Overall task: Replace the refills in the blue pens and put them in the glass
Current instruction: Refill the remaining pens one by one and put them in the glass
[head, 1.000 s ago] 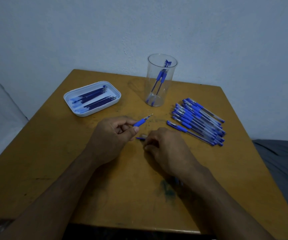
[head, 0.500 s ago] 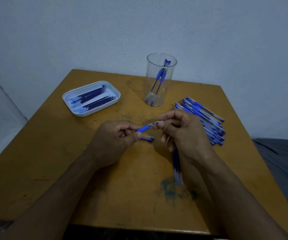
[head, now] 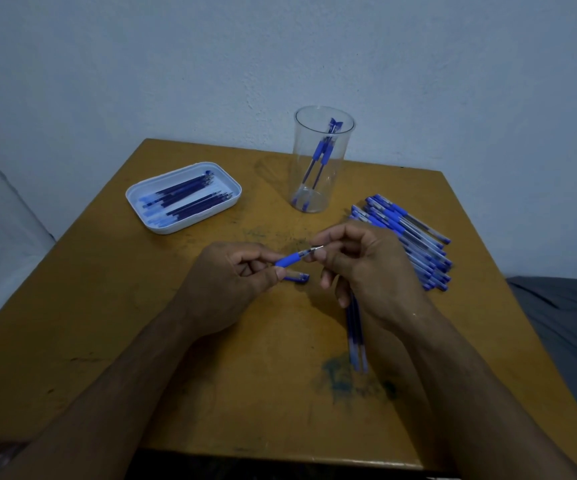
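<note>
My left hand [head: 224, 289] grips a blue pen [head: 289, 260] by its rubber grip, tip pointing right. My right hand [head: 363, 268] pinches the metal tip of that pen between thumb and forefinger. A blue cap piece [head: 297, 278] lies on the table just under the pen. Two used refills [head: 355, 337] lie beside my right wrist. The clear glass [head: 321, 157] stands at the back with two blue pens inside. A pile of blue pens [head: 408, 237] lies right of my right hand. A white tray [head: 183, 197] holds several refills at the back left.
All of it sits on a small worn wooden table [head: 141, 341] against a pale wall. Blue ink stains [head: 342, 375] mark the wood near the front. Grey fabric [head: 571, 323] lies beyond the table's right edge.
My right hand lifted off the table, uncovering the refills beneath it, and came to the pen's tip, which it now pinches. My left hand has kept its hold on the pen.
</note>
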